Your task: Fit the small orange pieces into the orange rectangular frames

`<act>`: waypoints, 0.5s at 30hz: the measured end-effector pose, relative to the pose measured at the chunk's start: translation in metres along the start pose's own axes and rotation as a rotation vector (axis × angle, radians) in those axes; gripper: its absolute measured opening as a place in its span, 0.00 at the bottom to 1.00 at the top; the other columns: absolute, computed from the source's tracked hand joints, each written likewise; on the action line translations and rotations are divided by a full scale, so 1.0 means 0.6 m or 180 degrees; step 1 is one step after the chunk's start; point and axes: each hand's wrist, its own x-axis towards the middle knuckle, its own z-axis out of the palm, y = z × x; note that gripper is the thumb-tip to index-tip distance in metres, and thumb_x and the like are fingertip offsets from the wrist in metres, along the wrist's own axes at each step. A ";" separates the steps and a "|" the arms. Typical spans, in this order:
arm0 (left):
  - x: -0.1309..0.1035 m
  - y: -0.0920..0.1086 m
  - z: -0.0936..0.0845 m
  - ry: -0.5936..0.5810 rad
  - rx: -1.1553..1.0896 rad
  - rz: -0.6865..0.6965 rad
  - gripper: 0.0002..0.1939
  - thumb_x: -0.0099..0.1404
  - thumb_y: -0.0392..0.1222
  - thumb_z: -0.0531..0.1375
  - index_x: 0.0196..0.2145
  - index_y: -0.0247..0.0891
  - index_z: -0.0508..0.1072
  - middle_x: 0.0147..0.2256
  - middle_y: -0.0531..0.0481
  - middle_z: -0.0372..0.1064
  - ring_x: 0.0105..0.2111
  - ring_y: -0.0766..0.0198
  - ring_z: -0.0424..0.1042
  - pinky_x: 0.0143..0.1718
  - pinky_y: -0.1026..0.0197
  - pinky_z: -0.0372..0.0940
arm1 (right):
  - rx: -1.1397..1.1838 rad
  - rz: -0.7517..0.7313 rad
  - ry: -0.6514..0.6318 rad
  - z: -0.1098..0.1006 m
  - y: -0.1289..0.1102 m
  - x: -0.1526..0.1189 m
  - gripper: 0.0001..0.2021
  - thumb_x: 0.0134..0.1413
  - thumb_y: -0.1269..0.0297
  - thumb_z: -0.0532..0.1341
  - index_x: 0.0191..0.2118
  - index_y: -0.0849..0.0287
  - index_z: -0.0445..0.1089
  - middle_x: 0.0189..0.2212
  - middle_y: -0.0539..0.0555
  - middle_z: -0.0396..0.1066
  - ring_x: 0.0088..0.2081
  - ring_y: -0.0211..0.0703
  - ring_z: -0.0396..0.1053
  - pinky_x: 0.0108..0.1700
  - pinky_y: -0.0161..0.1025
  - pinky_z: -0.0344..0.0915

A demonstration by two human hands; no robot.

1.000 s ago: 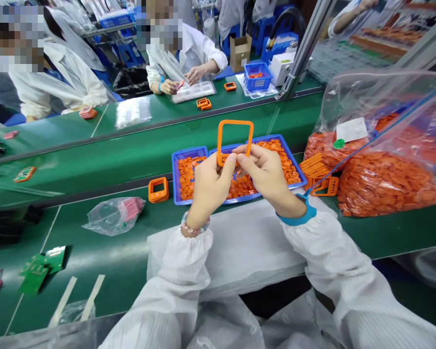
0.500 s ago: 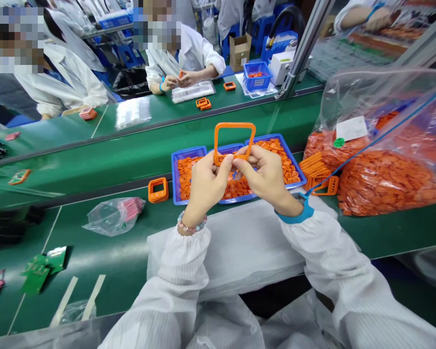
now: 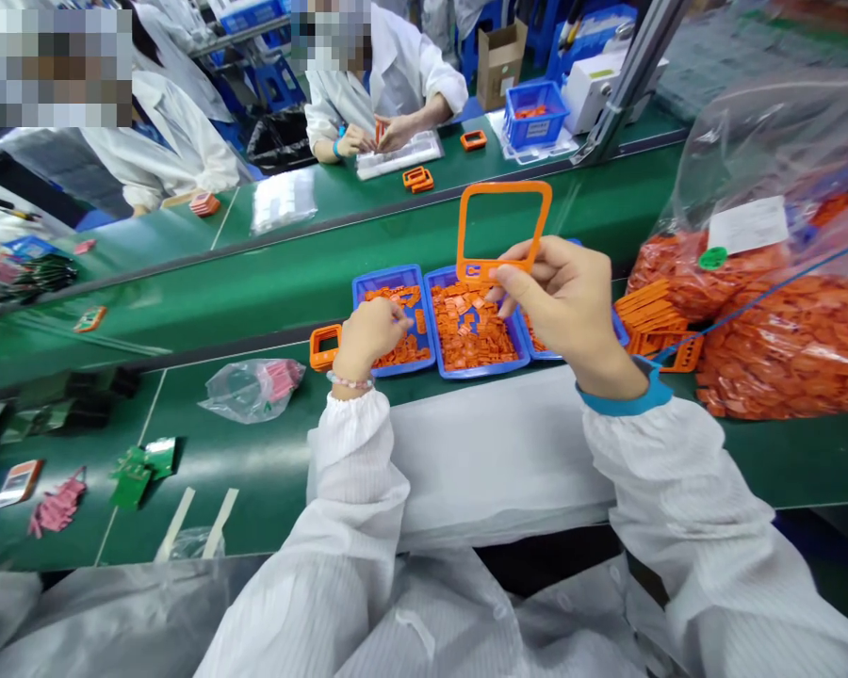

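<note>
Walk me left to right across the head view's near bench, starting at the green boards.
Green boards, clear bag of pink pieces, thick orange frame, left hand, right hand holding raised orange frame, bag of orange parts.

No txt legible. White label (image 3: 749, 224) on clear plastic bag (image 3: 770, 315), R side of frame: any print too faint to read. Round green sticker (image 3: 712, 257) at label's lower L corner, marks illegible. Small white tag (image 3: 537, 130) on blue basket (image 3: 520, 130), upper R of ctr: print too sm. & blurry.
</note>
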 end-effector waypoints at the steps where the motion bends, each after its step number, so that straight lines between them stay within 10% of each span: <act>1: 0.007 -0.006 0.007 -0.0261 0.0289 -0.0194 0.10 0.64 0.47 0.65 0.29 0.39 0.77 0.31 0.43 0.78 0.36 0.52 0.77 0.38 0.56 0.66 | 0.0002 -0.0013 -0.0014 -0.001 -0.001 0.000 0.14 0.56 0.48 0.70 0.35 0.53 0.73 0.25 0.50 0.74 0.26 0.41 0.74 0.25 0.39 0.72; 6: 0.027 0.001 0.039 -0.0990 0.0699 -0.0407 0.13 0.60 0.49 0.67 0.38 0.38 0.81 0.42 0.36 0.80 0.47 0.44 0.78 0.47 0.50 0.70 | 0.0030 0.0007 -0.0102 -0.001 -0.004 -0.002 0.13 0.55 0.51 0.71 0.34 0.54 0.73 0.24 0.49 0.73 0.26 0.43 0.75 0.24 0.39 0.72; 15: 0.028 0.012 0.058 -0.1002 0.0685 -0.0090 0.16 0.62 0.36 0.61 0.47 0.40 0.79 0.50 0.39 0.78 0.52 0.47 0.76 0.51 0.50 0.71 | 0.0057 0.0036 -0.0142 0.002 -0.009 -0.001 0.14 0.53 0.49 0.72 0.32 0.54 0.73 0.23 0.50 0.73 0.26 0.43 0.75 0.24 0.40 0.72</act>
